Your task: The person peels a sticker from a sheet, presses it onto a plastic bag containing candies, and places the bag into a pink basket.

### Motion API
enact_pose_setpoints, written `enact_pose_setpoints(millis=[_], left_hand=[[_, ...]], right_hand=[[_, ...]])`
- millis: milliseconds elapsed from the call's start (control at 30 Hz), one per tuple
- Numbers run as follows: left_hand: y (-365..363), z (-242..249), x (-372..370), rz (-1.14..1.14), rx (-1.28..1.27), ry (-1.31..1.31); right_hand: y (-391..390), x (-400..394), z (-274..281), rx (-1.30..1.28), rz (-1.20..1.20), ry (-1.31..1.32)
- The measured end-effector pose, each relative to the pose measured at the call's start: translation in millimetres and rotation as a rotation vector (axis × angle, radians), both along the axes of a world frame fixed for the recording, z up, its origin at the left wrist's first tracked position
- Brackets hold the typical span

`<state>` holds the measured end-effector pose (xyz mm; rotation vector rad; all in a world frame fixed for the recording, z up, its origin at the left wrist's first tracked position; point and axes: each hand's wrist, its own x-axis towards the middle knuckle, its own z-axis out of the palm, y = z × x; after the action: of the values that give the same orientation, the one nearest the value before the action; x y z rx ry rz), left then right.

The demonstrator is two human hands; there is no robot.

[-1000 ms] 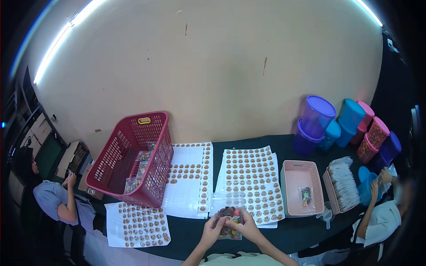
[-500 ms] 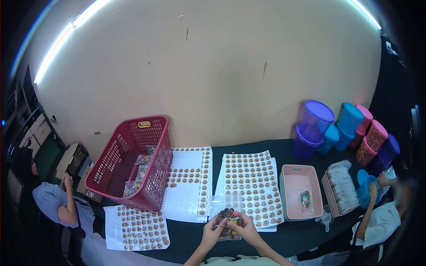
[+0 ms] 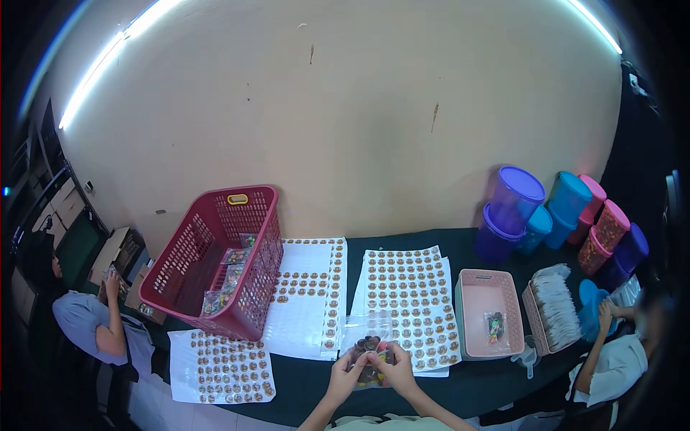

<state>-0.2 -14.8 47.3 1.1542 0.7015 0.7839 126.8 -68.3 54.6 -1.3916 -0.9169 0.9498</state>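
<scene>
Between my two hands is a clear plastic bag (image 3: 366, 327) with dark brown, red and yellow sweets in its lower part. My left hand (image 3: 346, 368) grips the bag's left side, and my right hand (image 3: 397, 366) grips its right side. Both thumbs press together on the front of the bag, near its middle. The bag's upper part is flat and see-through, over the dark table. Sticker sheets with rows of round brown labels lie just beyond: one sheet (image 3: 406, 302) to the right, another (image 3: 305, 323) to the left.
A maroon basket (image 3: 251, 309) holding filled bags stands left, beside a third sticker sheet (image 3: 230, 373). To the right are a pink tray (image 3: 474, 287) with one bag, a basket of flat packets (image 3: 557, 309), a clear scoop (image 3: 530, 359) and stacked coloured tubs (image 3: 517, 187). People work at both sides.
My thumbs have come closer together on the bag, and the small round label seen between them is now covered. The view has shifted slightly. The people at both sides have moved their hands.
</scene>
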Motion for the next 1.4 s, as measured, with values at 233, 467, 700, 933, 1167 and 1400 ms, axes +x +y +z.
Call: enact_pose_setpoints(millis=[233,467,700,933,1167,1400], left_hand=[[4.3,-2.8,-2.9,-0.041,0.042,0.081],[2.2,-16.5,-1.0,0.102,0.251,0.117],[3.4,-2.8,-7.7,0.086,0.095,0.185],[5.0,-10.5,-15.7,-0.031,0.058,0.014],[1.0,-1.1,-18.5,-0.024,-0.004,-0.006],[1.7,-3.9,-24.6,-0.017,-0.024,0.021]], right_hand=[[4.5,4.6,-17.3,0.033,-0.026,0.152],[2.7,5.3,-12.3,0.005,0.038,0.221],[1.8,3.5,-11.5,-0.037,0.140,0.039],[1.0,14.0,-8.9,-0.029,0.180,0.238],[-3.5,5.6,-8.8,-0.028,0.168,0.088],[-0.4,8.5,-16.6,0.101,0.241,0.177]])
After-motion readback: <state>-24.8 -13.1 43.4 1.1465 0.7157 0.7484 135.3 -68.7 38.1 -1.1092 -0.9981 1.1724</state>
